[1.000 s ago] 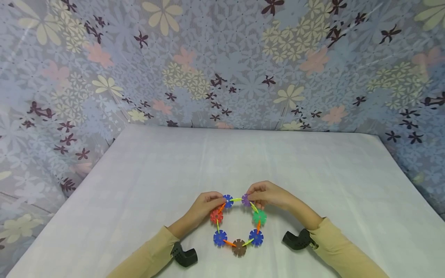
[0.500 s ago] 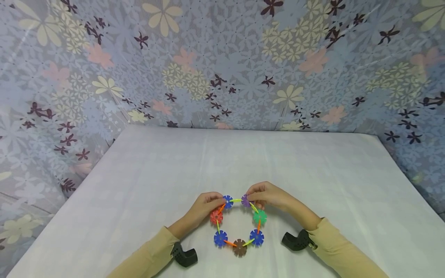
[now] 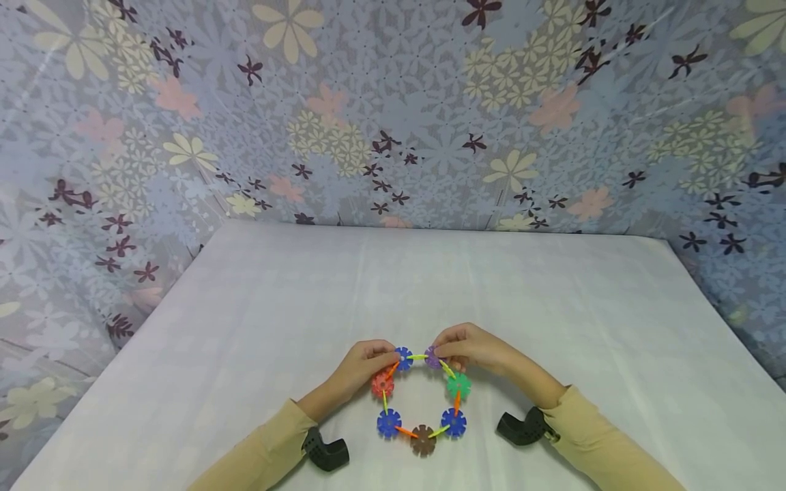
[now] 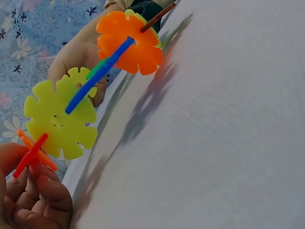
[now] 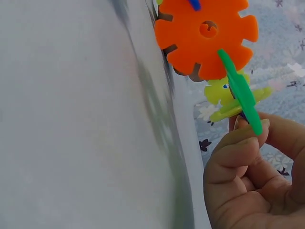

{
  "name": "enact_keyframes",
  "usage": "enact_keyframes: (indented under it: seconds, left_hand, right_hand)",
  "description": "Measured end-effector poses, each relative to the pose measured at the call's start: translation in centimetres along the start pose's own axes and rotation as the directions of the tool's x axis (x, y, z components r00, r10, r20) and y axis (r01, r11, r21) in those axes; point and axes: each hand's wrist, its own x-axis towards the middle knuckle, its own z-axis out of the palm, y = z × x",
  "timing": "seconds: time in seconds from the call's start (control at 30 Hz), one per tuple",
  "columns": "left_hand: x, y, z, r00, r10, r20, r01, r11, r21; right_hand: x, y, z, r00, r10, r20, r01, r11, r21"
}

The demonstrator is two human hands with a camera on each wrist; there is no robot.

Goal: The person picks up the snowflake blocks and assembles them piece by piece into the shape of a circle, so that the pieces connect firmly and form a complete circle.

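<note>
Notched plastic snowflake discs are slotted together into a ring between my hands. My left hand (image 3: 362, 361) pinches the upper-left blue disc (image 3: 404, 359) between thumb and fingers. Opposite it, my right hand (image 3: 473, 346) pinches the purple disc (image 3: 432, 356). A yellow-green disc (image 3: 417, 356), seen edge-on, joins these two. Around the rest run a red disc (image 3: 383, 384), a green disc (image 3: 458, 385), two more blue discs and a brown disc (image 3: 423, 441) nearest me, with yellow-green and orange discs edge-on between them. In the left wrist view, shadows fall on the table apart from an orange disc (image 4: 128, 43).
A white cloth-covered table (image 3: 417, 279) lies under the ring. Flower-patterned fabric (image 3: 393, 116) hangs behind and at both sides. Black curved mounts stick out at the left wrist (image 3: 325, 451) and right wrist (image 3: 522, 427).
The ring's far side has shifted a few pixels toward me, and my right hand has moved slightly left and nearer. Both hands keep their grip on the same discs.
</note>
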Motion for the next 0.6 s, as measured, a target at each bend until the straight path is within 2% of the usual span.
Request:
enact_keyframes:
  seconds: [0.1,0.3,0.6]
  left_hand:
    - [0.2,-0.8,-0.1,1.000,-0.001,-0.003,0.001,1.000,-0.009]
    - [0.3,-0.9,-0.2,1.000,0.002,-0.007,-0.002,0.999,-0.041]
    - [0.3,-0.8,-0.3,0.997,-0.069,0.019,0.071,0.988,-0.139]
  right_hand:
    - [0.1,0.2,0.1,1.000,-0.009,-0.008,0.009,1.000,0.007]
    - [0.3,0.7,0.2,0.999,-0.050,-0.008,0.050,0.999,0.012]
    - [0.5,1.4,0.6,0.999,-0.032,0.007,0.032,0.995,0.090]
